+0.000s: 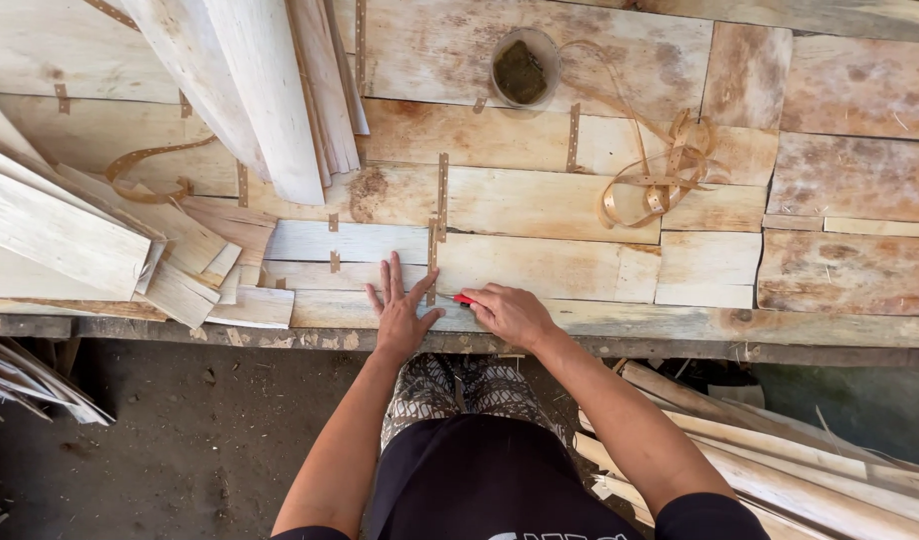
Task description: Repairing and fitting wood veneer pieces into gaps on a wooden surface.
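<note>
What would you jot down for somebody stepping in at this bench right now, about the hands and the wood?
Left hand: flat, fingers spread, pressing the veneer sheet beside a vertical tape strip.
Right hand: closed on a small red-handled tool, its tip at the strip's lower end.
Done: several seams already carry tape strips.
Left: cannot tell which seams remain.
Nearby: loose tape coil, round cup, stacked veneer offcuts.
</note>
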